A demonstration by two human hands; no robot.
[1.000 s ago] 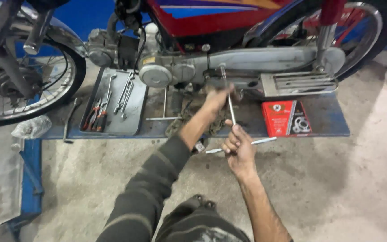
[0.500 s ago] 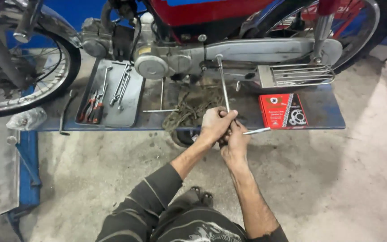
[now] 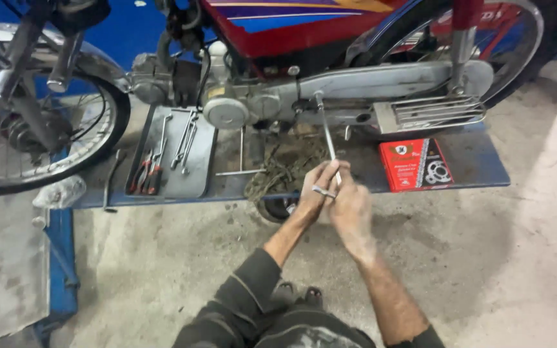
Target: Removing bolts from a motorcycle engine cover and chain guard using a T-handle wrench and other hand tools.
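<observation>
Fingers of left hand (image 3: 314,187) and right hand (image 3: 351,207) clasped around T-handle wrench (image 3: 325,132), shaft rising beyond them

**Quick count of what's on the lift**

One motorcycle (image 3: 356,84) up on one blue counter (image 3: 478,161). Two wheels in view: a front one (image 3: 40,129) and a rear one (image 3: 517,45). One grey tool tray (image 3: 201,174) with roughly five or six hand tools in it, hard to split them exactly. One red box (image 3: 415,164). One greasy chain pile (image 3: 285,164). One long T-handle wrench (image 3: 327,138). Two hands on it: left hand (image 3: 317,190), right hand (image 3: 351,209).
</observation>
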